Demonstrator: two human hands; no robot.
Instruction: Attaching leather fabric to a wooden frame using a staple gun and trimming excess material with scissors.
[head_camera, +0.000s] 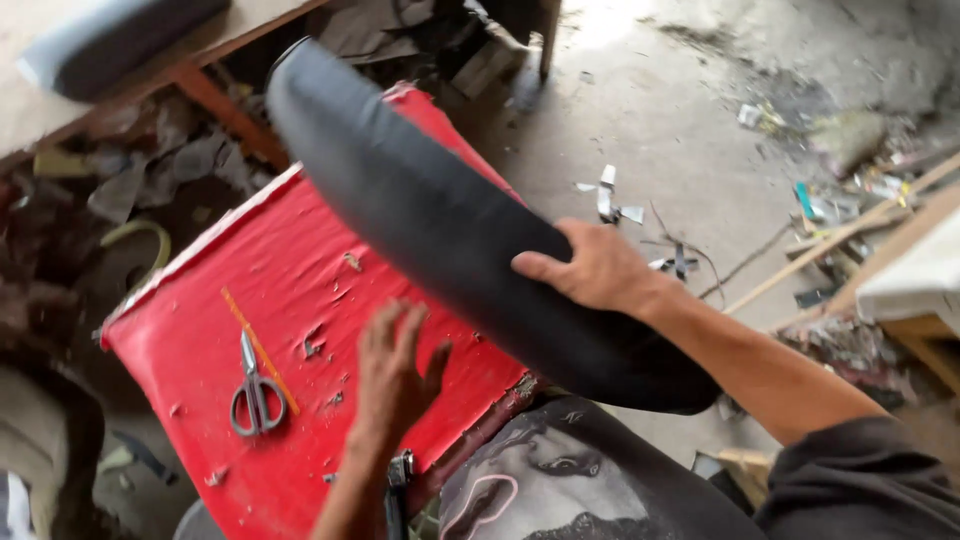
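Cushion (440, 220), red table (250, 300), littered floor (660, 120)

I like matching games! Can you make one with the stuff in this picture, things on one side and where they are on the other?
Things:
1. scissors
2. black cushion
3. left hand
4. paper scraps

Places:
A. scattered on the concrete floor
B. open, fingers spread above the red table
C. lying flat on the red table beside an orange stick
D. gripped at its edge by the right hand

Pairs: 1-C, 2-D, 3-B, 4-A
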